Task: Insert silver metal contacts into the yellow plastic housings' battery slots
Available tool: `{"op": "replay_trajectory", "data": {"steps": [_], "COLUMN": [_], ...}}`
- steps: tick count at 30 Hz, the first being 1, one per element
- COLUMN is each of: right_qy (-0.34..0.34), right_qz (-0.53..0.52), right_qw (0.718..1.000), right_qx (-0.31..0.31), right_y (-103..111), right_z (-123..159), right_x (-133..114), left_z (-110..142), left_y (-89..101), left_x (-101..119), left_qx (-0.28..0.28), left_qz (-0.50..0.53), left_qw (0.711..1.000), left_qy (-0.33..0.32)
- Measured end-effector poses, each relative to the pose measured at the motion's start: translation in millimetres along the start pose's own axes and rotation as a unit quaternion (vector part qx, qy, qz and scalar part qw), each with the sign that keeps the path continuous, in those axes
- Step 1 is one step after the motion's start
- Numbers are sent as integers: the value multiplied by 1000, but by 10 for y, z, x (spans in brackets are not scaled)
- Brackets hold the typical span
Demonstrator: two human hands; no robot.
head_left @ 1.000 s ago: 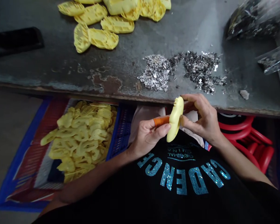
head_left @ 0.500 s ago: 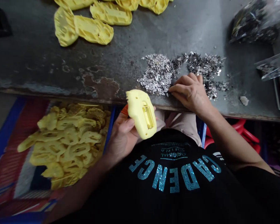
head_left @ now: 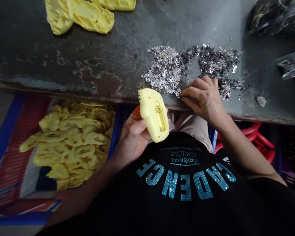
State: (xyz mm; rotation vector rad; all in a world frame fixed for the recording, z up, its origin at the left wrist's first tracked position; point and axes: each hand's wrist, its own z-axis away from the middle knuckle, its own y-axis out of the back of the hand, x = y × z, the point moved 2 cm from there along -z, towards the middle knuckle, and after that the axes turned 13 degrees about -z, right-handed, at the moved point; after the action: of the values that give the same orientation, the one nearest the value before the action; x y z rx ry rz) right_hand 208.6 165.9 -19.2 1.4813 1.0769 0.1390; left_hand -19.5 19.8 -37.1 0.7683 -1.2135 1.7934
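Note:
My left hand (head_left: 135, 134) grips a yellow plastic shell (head_left: 151, 114) just in front of the table's edge. The shell's outer face is turned up and shows a long battery slot with metal in it. An orange cover wraps one finger of that hand. At the front of the table, my right hand (head_left: 204, 98) has its fingertips pinched together on the tabletop. They are beside the near edge of a heap of small silvery metal contacts (head_left: 164, 70). Whatever lies between those fingertips is hidden. A darker heap of metal pieces (head_left: 218, 65) lies behind the right hand.
More yellow shells (head_left: 90, 16) lie at the table's far left. Below the edge, a blue and red crate (head_left: 14, 144) holds many yellow parts (head_left: 76, 144). Clear bags of metal pieces (head_left: 277, 16) sit far right, near a pale lump (head_left: 261, 101). A red stool (head_left: 255, 137) stands below.
The right hand left the shell and went to the metal heap, where it stays pinched. The left hand moved left and turned the shell's slotted face up. My view has shifted.

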Motion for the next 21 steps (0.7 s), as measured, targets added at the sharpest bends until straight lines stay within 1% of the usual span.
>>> {"op": "replay_trajectory", "data": {"steps": [5, 9, 12, 16, 19, 21], "right_qy": [-2, -6, -11, 14, 35, 31], "right_qz": [24, 37, 32, 33, 50, 59], "right_qw": [1000, 999, 999, 999, 997, 997], "right_qx": [7, 6, 2, 26, 41, 45], "right_y": [-92, -72, -31, 43, 83, 94], "right_z": [-50, -42, 15, 243, 506, 674], "right_x": [-25, -60, -85, -25, 98, 183], "left_z": [42, 68, 67, 48, 44, 48], "left_y": [-16, -20, -50, -88, -97, -107], "left_x": [-8, -13, -1, -1, -33, -59], "left_qx": [-8, -3, -20, -54, -54, -50], "left_qz": [7, 11, 24, 42, 42, 35], "left_qw": [1000, 1000, 999, 997, 997, 997], "left_qy": [-3, 8, 17, 29, 37, 42]}}
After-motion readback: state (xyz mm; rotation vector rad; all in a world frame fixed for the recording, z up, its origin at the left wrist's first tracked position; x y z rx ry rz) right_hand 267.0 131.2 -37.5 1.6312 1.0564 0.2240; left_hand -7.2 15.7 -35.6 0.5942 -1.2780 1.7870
